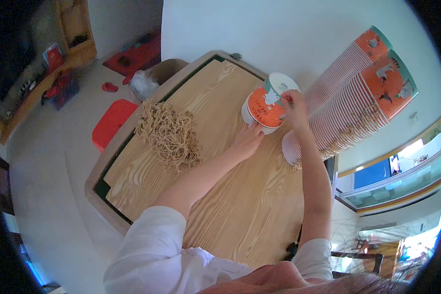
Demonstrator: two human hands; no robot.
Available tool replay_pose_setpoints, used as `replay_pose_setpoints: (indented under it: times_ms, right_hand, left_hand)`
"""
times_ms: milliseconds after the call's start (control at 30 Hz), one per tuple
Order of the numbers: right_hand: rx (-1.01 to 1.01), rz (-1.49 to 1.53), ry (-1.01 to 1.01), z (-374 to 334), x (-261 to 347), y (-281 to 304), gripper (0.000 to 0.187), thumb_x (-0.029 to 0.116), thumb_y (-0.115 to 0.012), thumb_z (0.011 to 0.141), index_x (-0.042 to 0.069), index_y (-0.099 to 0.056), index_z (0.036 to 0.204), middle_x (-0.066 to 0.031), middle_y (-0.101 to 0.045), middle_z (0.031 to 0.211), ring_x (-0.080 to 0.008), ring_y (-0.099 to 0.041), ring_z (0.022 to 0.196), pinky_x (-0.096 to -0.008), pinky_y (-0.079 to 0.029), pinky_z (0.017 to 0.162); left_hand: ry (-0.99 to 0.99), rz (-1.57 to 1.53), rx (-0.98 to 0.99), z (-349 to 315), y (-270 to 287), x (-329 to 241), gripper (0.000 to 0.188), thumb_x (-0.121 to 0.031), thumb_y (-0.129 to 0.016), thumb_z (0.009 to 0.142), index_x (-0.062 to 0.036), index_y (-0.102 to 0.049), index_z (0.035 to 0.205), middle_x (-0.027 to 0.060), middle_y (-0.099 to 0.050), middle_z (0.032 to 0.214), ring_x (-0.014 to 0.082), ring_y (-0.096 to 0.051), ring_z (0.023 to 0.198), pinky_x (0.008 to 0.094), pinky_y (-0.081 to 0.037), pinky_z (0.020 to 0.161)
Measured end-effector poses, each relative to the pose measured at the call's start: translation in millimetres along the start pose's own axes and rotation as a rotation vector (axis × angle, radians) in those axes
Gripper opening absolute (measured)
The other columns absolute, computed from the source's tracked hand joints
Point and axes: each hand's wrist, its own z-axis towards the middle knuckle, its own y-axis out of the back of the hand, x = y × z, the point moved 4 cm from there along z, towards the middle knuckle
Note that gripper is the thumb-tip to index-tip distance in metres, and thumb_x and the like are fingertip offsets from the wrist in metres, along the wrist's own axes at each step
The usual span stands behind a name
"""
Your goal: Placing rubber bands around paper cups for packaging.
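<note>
Orange paper cups [263,109], a short nested stack near the bench's [230,206] far edge: left hand [247,139] spread steadying the base, right hand [294,105] pinching the rim; best lifted straight.

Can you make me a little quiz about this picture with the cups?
1. True or false: the right hand is touching the top orange paper cup.
2. Which lies left of the left hand on the wooden table? A) a heap of tan strings B) a blue bowl C) a book
3. Fill in: two tall cup stacks lean by the ____ wall.

Key: 1 true; 2 A; 3 white
</note>
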Motion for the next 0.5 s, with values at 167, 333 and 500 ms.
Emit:
replay_pose_setpoints:
  times_ms: [167,333,500]
  right_hand:
    - [-0.053,0.077,0.036,9,-4,16,0.014,0.002,-0.063,0.079,0.003,-0.057,0.091,-0.0106,-0.057,0.085,-0.0249,-0.057,0.079,-0.0348,-0.047,0.075]
    - [-0.099,0.077,-0.03,21,-4,53,0.011,0.004,-0.063,0.082,0.002,-0.06,0.093,-0.009,-0.061,0.088,-0.0173,-0.059,0.081,-0.0299,-0.047,0.074]
    - [-0.351,0.163,0.023,28,71,143,0.013,0.006,-0.062,0.086,0.0,-0.063,0.098,-0.0043,-0.063,0.091,-0.0129,-0.058,0.083,-0.026,-0.047,0.077]
  left_hand:
    - [0.055,-0.107,-0.077,5,-15,0,0.028,-0.014,-0.048,0.085,0.0001,-0.06,0.107,0.0168,-0.045,0.13,0.0334,-0.04,0.125,0.0497,-0.036,0.101]
    - [-0.045,0.002,0.004,4,-9,-9,0.027,-0.014,-0.048,0.086,-0.0014,-0.059,0.106,0.0166,-0.049,0.124,0.0352,-0.041,0.123,0.0533,-0.038,0.096]
    - [0.113,-0.114,-0.109,10,23,-4,0.031,-0.018,-0.052,0.085,-0.0024,-0.056,0.112,0.0195,-0.048,0.124,0.0363,-0.042,0.122,0.0484,-0.037,0.099]
